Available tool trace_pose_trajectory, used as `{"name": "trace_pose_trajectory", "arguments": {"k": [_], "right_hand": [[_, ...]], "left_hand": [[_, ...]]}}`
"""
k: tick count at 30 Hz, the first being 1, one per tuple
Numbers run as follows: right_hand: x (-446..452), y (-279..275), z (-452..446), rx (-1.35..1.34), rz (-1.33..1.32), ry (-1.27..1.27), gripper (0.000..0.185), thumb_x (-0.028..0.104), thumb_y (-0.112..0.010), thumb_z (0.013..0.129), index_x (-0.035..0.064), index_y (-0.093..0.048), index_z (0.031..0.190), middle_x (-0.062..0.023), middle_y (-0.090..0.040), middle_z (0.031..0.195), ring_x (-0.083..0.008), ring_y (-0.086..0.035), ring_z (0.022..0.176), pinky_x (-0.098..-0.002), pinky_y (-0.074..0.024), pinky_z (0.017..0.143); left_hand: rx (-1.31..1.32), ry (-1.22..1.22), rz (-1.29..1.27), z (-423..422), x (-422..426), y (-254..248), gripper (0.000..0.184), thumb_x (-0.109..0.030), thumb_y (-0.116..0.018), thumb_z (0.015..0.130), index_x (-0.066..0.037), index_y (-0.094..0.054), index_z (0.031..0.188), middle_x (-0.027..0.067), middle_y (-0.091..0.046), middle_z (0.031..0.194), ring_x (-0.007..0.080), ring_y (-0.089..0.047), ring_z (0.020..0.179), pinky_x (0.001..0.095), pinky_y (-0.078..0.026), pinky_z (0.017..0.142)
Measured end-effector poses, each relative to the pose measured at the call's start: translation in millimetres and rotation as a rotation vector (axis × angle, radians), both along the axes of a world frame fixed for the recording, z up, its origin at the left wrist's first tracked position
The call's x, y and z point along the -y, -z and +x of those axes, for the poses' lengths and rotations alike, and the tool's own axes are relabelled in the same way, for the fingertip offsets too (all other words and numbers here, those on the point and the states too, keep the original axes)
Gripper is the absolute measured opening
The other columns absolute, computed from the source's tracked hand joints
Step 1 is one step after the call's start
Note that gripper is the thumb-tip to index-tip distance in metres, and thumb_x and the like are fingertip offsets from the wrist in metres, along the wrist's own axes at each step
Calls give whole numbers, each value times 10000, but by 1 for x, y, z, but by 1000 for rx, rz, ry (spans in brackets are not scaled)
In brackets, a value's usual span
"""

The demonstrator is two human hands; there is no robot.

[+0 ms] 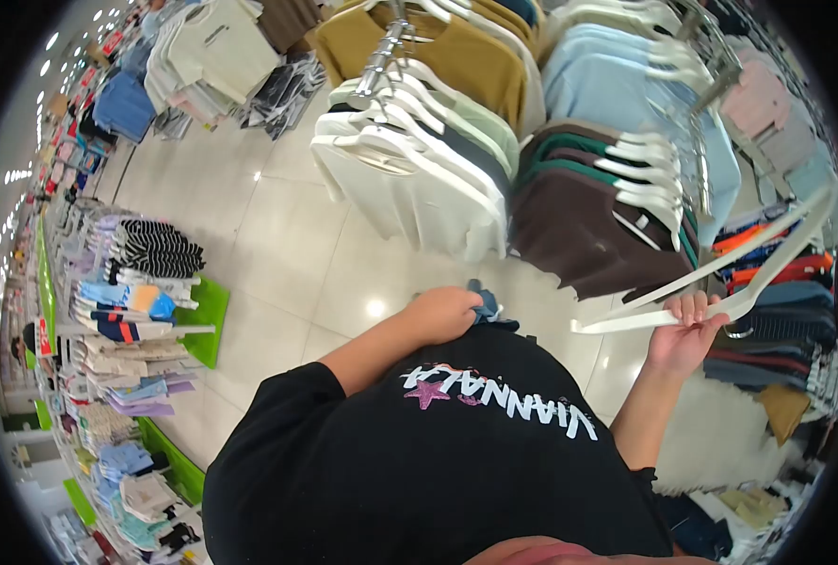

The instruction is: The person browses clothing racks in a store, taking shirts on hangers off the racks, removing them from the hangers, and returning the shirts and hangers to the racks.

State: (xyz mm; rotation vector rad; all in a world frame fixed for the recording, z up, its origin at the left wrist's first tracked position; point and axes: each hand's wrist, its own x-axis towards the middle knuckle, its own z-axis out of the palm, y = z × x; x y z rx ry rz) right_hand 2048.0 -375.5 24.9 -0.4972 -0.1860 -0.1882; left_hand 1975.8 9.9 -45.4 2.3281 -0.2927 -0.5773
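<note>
My left hand (445,315) is closed in front of my belly, gripping a bunched piece of blue cloth (485,309). Most of that cloth is hidden behind my hand and my black T-shirt (362,471), so its kind does not show. Out to the right, my right hand (684,331) has its fingers wrapped round the lower bar of a white clothes hanger (777,273). The hanger is held up, tilted, and no garment hangs on it. Just beyond it hang dark brown tops (588,226) on white hangers.
Ahead, a metal rack (381,61) carries cream, green and mustard tops, with light blue shirts (607,85) beside them. Children's clothes (160,250) line low green-based shelving (210,320) on the left. Folded clothes (786,325) lie at the right. Pale tiles (287,226) cover the floor.
</note>
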Motion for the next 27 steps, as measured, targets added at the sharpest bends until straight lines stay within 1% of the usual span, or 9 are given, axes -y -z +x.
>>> {"name": "trace_pose_trajectory", "arguments": {"k": [1, 4, 7, 9, 15, 21, 23, 25, 27], "right_hand": [[-5, 1, 6, 5, -8, -18, 314, 382, -588, 1064, 83, -572, 1158, 21, -440, 809, -108, -436, 694, -283, -390, 688], [-36, 18, 24, -246, -730, 298, 236, 260, -623, 1055, 69, -571, 1184, 5, -540, 878, -93, -468, 723, -266, -396, 670], [-85, 34, 43, -128, -1131, 198, 301, 210, -681, 1025, 17, -589, 1236, 4, -611, 962, -49, -507, 804, -225, -395, 683], [-119, 36, 59, -138, -1215, 97, 357, 258, -711, 1011, -1, -597, 1230, -34, -632, 1066, -104, -550, 952, -267, -449, 866], [-225, 9, 107, -6, -1487, 81, 294, 228, -712, 1003, 1, -627, 1169, -35, -631, 1028, -128, -554, 942, -289, -462, 872], [-312, 20, 153, 25, -1393, -245, 325, 175, -703, 995, -17, -620, 1243, -45, -660, 1074, -133, -577, 974, -292, -473, 895], [-353, 23, 158, 57, -1308, -307, 346, 153, -690, 999, -28, -599, 1279, -49, -668, 1095, -131, -584, 987, -298, -480, 905], [-378, 26, 167, 94, -1413, -297, 325, 109, -658, 998, -23, -592, 1287, -46, -664, 1099, -129, -589, 976, -301, -486, 907], [-407, 12, 164, 54, -1701, -404, 313, 86, -625, 994, -11, -593, 1290, -56, -666, 1093, -128, -592, 974, -300, -489, 902]], "left_hand": [[-3, -18, -20, -1, -9, 4, 238, -115, -519, 897, -9, -678, 1039, 236, -691, 1006, 441, -635, 1002, 528, -494, 904], [-28, -79, -109, -1, -39, 1, 242, -115, -516, 901, 0, -673, 1046, 239, -694, 995, 439, -643, 985, 514, -501, 890], [-89, -164, -243, 2, -71, -7, 250, -105, -506, 908, 13, -665, 1060, 239, -692, 1004, 416, -652, 995, 476, -505, 887], [-124, -227, -312, 3, -94, -6, 257, -99, -500, 912, 20, -663, 1070, 237, -691, 1016, 400, -656, 1008, 452, -505, 891], [-100, -240, -432, 11, -162, -2, 333, -101, -494, 919, 37, -647, 1180, 237, -697, 1056, 388, -657, 1017, 415, -503, 906], [-132, -180, -446, 24, -225, -9, 342, -105, -491, 923, 34, -636, 1200, 236, -688, 1098, 381, -646, 1033, 414, -497, 906], [-88, -177, -503, 28, -240, -10, 284, -143, -485, 931, 27, -643, 1096, 234, -681, 1006, 382, -646, 961, 437, -496, 873], [-117, -136, -531, 32, -256, -7, 279, -134, -486, 933, 27, -635, 1105, 210, -677, 1015, 347, -640, 973, 417, -491, 883], [-149, -95, -560, 36, -269, -6, 274, -125, -486, 935, 27, -627, 1113, 187, -673, 1023, 312, -635, 984, 398, -486, 892]]}}
